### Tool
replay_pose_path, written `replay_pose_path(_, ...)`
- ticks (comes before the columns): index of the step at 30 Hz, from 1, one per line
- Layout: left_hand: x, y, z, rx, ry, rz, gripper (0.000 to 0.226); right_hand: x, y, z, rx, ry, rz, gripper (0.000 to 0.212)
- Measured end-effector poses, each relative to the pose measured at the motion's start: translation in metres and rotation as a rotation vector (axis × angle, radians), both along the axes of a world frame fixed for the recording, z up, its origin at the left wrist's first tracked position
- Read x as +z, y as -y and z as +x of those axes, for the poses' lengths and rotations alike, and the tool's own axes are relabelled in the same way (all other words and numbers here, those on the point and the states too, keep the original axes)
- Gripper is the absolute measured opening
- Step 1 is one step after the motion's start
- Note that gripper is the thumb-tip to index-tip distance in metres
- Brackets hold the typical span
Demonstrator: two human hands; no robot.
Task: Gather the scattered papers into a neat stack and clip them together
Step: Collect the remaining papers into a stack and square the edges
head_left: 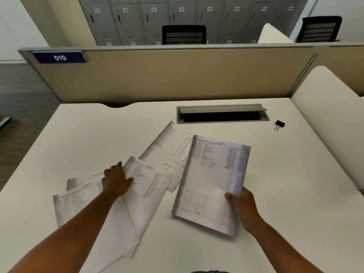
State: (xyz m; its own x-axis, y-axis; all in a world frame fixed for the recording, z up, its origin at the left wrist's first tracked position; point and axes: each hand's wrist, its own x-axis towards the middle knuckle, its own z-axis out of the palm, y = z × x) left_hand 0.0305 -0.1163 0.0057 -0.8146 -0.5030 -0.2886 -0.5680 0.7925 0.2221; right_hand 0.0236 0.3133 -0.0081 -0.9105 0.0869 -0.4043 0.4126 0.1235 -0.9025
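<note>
Head view is showing us mid-gather at the white desk (78, 134); our right hand (241, 203) is gripping a lifted sheet (212, 180) by its lower right edge, thumb curled on top, and our left hand (116, 181) is pressing flat, fingers fairly straight, on the scattered papers (149, 180) lying fanned across the desk's middle; the binder clip (279, 125) is sitting well apart to the far right, just beyond the open cable tray (222, 114). We are judging the step as collecting loose sheets; to do it well, we are advising sliding each sheet under the held one, keeping printed headings together, then tapping the edges square before reaching for the clip. The held sheet's long axis is running away from us, leaning slightly right, heading at the far end; the loose ones are pointing several ways, mostly up to the right.
</note>
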Motion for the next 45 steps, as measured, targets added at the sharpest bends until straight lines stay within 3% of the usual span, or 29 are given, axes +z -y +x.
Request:
replay_pose_path(3,-0.005,0.007,-0.015,-0.032,0.023,-0.008,0.079,-0.002,0.005,-0.004,-0.006,0.011,0.007,0.028)
replay_pose_path(8,-0.015,0.0,-0.036,-0.037,-0.006,-0.015,0.023,-0.003,0.005,-0.017,-0.033,0.036,0.023,0.025)
replay_pose_path(11,-0.015,-0.006,-0.05,-0.092,-0.028,-0.021,0.011,0.0,0.005,-0.026,-0.052,0.033,0.016,0.024)
replay_pose_path(19,-0.019,-0.005,-0.059,-0.108,-0.066,0.068,0.024,-0.011,0.007,-0.031,-0.043,0.059,0.045,0.031)
replay_pose_path(23,-0.02,-0.002,-0.054,-0.167,-0.044,0.084,0.065,-0.012,0.009,-0.033,-0.045,0.073,0.033,0.029)
replay_pose_path(26,-0.023,-0.005,-0.048,-0.201,0.009,0.075,0.079,-0.016,0.009,-0.034,-0.048,0.092,0.038,0.032)
replay_pose_path(29,-0.024,-0.01,-0.049,-0.123,0.017,0.13,0.075,-0.018,0.009,-0.033,-0.046,0.101,0.039,0.032)
replay_pose_path(35,-0.017,-0.017,-0.047,-0.102,0.038,0.106,0.03,-0.013,0.008,-0.03,-0.039,0.085,0.038,0.032)
replay_pose_path(41,0.012,-0.031,-0.078,-0.14,-0.186,0.29,0.032,-0.008,-0.007,-0.03,-0.08,0.058,0.032,0.029)
replay_pose_path(45,0.023,-0.039,-0.123,-0.12,-0.209,0.304,0.033,-0.006,-0.015,-0.031,-0.105,0.051,0.007,0.03)
